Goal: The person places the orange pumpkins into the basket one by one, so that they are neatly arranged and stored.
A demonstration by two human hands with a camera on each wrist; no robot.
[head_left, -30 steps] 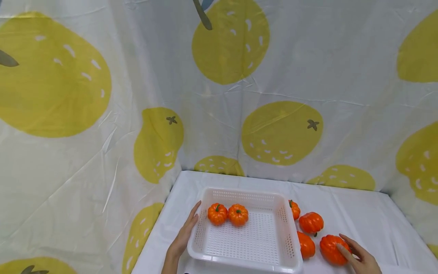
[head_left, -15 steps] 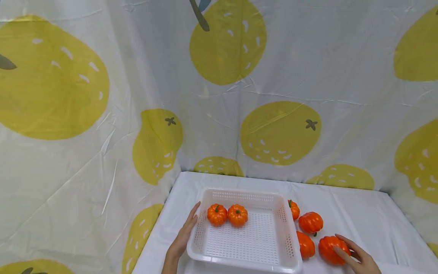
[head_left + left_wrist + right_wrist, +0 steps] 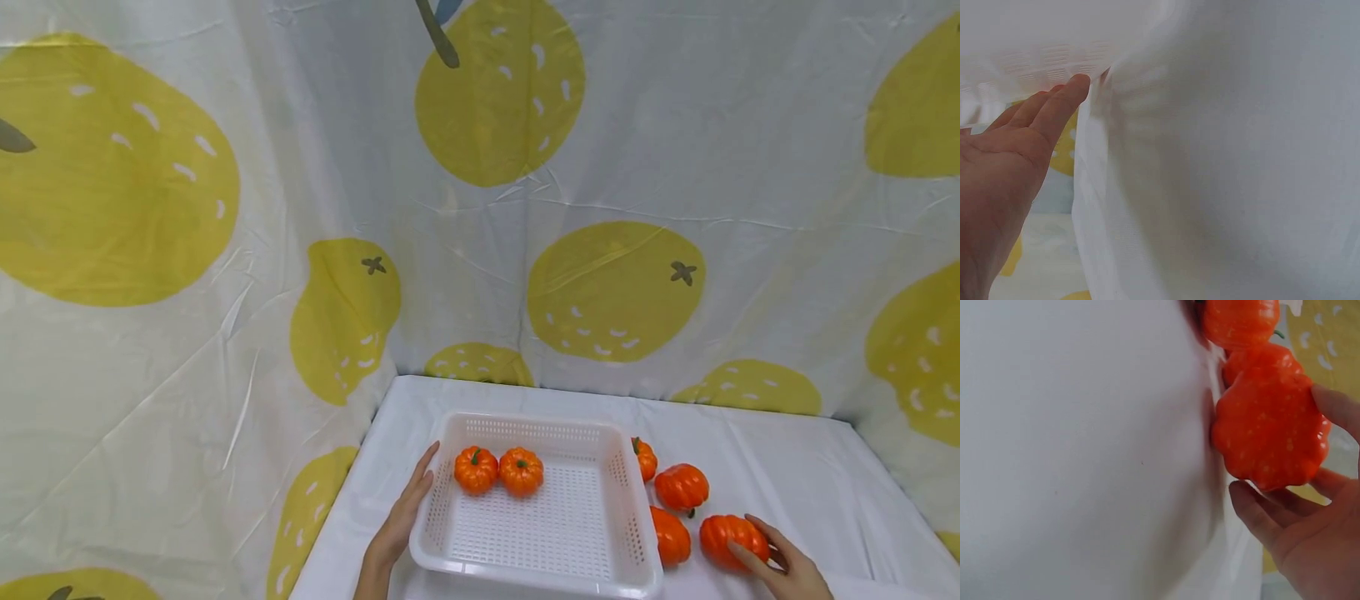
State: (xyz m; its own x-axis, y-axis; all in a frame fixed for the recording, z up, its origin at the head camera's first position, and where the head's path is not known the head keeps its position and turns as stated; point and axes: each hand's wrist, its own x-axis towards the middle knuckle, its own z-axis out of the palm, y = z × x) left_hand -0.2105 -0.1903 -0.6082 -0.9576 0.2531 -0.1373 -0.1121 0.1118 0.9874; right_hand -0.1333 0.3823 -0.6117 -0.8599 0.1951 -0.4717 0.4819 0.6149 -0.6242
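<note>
Beside white perforated plastic basket [image 3: 633, 508]: right hand [image 3: 783, 568] curls around ribbed orange toy pumpkin [image 3: 733, 540].
Pumpkin barely shifted; left hand [image 3: 401, 518] stays flat against basket.

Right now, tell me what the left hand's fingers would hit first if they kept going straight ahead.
Probably nothing new: the left hand already lies along the white basket's left wall, fingers touching it, pointing toward the backdrop curtain.

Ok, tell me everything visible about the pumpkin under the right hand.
The pumpkin is small, bright orange, deeply ribbed and slightly glossy, like plastic; no stem shows. It rests on the white cloth, right of the white basket, nearest the camera of the four outside it, close beside another pumpkin. The right hand curls around it, fingers and thumb on opposite sides. It does not look lifted.
</note>
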